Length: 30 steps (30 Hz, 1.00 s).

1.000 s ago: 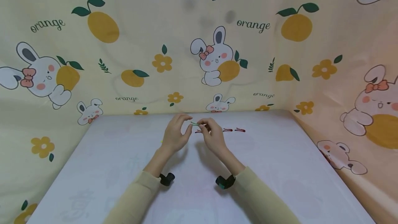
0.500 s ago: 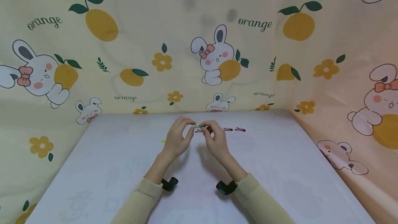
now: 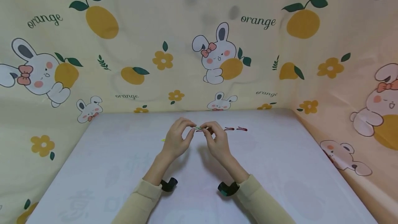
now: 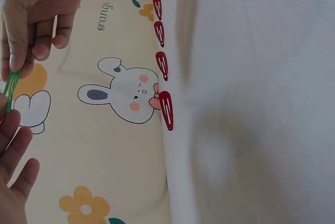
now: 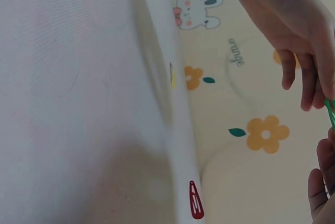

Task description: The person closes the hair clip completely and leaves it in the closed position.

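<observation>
A green snap hair clip point(image 3: 198, 128) is held above the far part of the table between the two hands. My right hand point(image 3: 216, 137) pinches one end of it, with the thumb and index finger together. At the other end, my left hand point(image 3: 177, 137) has its thumb and fingertips on the clip. The left wrist view shows the green hair clip point(image 4: 11, 88) spanning both sets of fingertips. Several red hair clips point(image 4: 166, 110) lie in a row on the table beneath and to the right. A yellow hair clip point(image 3: 163, 140) lies left, partly hidden by the left hand.
The white-covered table point(image 3: 280, 168) meets a patterned cream curtain point(image 3: 180, 54) at its back edge. More curtain with rabbits and oranges hangs at both sides. Black wrist cameras point(image 3: 169, 184) sit at both sleeve cuffs.
My left fingers, spread apart near the green hair clip a second ago, have come in on its end. Both hands have shifted slightly right and down, and the yellow hair clip shows more.
</observation>
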Each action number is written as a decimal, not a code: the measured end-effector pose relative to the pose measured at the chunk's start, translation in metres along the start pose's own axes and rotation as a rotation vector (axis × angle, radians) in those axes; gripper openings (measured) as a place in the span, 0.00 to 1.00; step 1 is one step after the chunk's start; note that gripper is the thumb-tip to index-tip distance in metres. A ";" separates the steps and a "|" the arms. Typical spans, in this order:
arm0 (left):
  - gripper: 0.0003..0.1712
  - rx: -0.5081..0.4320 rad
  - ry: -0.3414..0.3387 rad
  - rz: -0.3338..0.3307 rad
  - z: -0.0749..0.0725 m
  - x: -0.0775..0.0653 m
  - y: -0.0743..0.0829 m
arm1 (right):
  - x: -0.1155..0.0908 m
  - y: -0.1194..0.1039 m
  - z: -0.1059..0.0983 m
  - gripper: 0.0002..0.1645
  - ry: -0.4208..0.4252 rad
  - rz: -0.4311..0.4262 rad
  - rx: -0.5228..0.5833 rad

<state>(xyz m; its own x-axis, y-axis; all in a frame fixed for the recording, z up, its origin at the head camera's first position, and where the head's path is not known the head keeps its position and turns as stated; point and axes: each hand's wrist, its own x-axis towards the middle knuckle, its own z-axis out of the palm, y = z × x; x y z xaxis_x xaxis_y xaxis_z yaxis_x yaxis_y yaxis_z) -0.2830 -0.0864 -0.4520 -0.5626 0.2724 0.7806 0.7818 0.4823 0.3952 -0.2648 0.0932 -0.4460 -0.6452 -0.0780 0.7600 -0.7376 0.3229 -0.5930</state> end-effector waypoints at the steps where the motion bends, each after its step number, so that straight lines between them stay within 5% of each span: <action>1: 0.07 -0.001 -0.003 0.002 0.000 -0.001 0.001 | 0.001 -0.005 -0.002 0.08 -0.004 -0.003 0.002; 5: 0.06 -0.010 -0.029 -0.003 -0.001 -0.003 0.003 | 0.000 -0.012 -0.007 0.09 -0.016 -0.007 0.016; 13: 0.05 -0.017 -0.048 -0.010 -0.001 -0.005 0.006 | -0.009 0.022 -0.004 0.11 -0.021 0.009 0.043; 20: 0.06 -0.017 -0.021 0.005 0.001 -0.005 0.008 | -0.002 -0.006 -0.011 0.07 -0.058 0.059 0.072; 30: 0.09 -0.136 -0.002 -0.054 0.002 -0.004 0.007 | -0.005 0.013 -0.010 0.07 -0.150 0.232 0.097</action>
<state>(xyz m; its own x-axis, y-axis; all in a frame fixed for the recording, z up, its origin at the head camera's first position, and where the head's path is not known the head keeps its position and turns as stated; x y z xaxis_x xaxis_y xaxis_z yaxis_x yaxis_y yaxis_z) -0.2755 -0.0827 -0.4534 -0.6055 0.2503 0.7554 0.7793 0.3788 0.4992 -0.2694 0.1070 -0.4546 -0.8157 -0.1534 0.5578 -0.5780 0.2573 -0.7744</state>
